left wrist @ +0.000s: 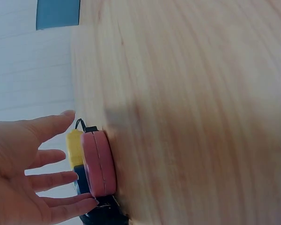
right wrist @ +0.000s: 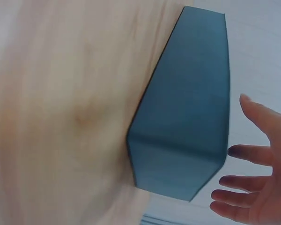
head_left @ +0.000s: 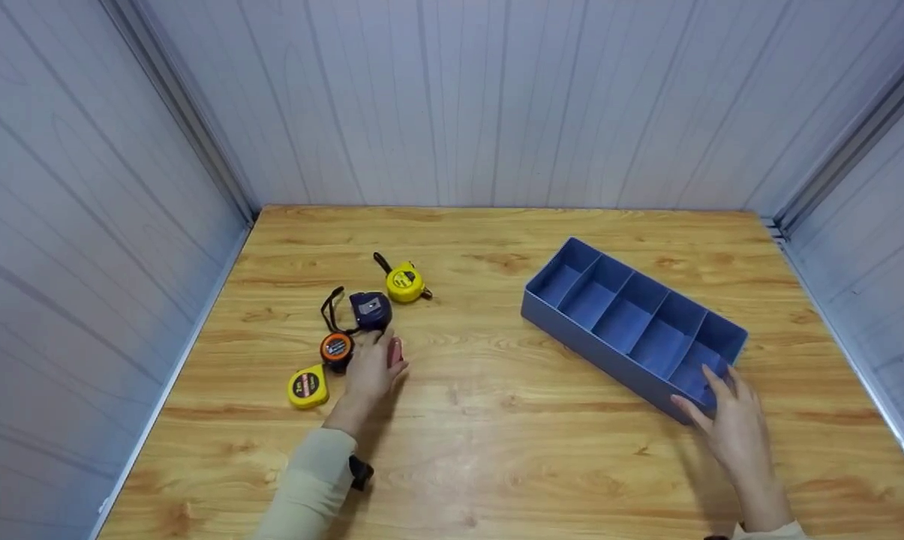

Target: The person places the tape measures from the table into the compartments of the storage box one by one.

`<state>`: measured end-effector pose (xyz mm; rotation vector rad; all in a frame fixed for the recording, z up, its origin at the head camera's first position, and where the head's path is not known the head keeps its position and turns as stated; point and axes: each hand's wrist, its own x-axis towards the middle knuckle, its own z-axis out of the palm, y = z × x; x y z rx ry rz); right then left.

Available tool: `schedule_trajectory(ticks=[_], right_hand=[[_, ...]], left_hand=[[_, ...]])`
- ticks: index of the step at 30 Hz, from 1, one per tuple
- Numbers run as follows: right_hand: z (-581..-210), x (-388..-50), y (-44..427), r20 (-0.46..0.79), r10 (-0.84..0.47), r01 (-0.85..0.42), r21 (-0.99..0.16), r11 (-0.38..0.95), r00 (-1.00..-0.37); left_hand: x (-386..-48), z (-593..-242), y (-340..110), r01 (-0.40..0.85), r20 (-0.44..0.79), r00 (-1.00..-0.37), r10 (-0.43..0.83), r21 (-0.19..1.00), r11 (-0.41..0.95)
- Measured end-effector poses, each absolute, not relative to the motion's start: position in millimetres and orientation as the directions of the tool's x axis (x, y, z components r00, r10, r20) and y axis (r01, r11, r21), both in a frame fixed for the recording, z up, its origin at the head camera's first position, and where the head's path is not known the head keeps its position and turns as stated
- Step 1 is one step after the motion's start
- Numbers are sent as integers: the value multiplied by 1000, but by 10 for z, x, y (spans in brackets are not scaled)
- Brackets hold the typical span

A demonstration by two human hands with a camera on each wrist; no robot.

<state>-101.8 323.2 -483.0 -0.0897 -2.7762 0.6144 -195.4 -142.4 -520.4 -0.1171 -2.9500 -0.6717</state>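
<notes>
My left hand (head_left: 369, 371) reaches over a pink tape measure (left wrist: 101, 164), its fingers spread and relaxed beside the case. In the head view most of that pink case is hidden behind the hand. A black-and-orange tape measure (head_left: 337, 349) lies just left of the hand, and a dark blue one (head_left: 371, 310) with a wrist strap sits beyond the fingertips. My right hand (head_left: 735, 431) hovers at the near right end of a blue box (head_left: 598, 352) divided into several compartments. Its fingers are spread over the nearest compartment and rim; whether they touch it I cannot tell.
A yellow tape measure (head_left: 308, 387) lies at the left, and another yellow one (head_left: 405, 283) with a black strap lies farther back. The wood-grain table (head_left: 482, 450) is bounded by white panel walls (head_left: 467, 105) at the back and both sides.
</notes>
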Motion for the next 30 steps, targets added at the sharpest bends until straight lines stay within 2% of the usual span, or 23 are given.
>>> schedule_trajectory(ticks=[17, 23, 30], right_hand=[[-5024, -984, 3278, 302, 267, 62, -548, 834, -915], [-5067, -988, 3267, 418, 285, -3, -567, 823, -862], [-5096, -993, 3246, 489, 299, -79, -613, 786, -819]], left_hand=[[-1988, -5305, -1444, 81, 128, -991, 32, 400, 913], [-1989, -5315, -1436, 41, 123, -992, -13, 428, 903], [-1995, -5316, -1426, 70, 177, -984, -2, 398, 915]])
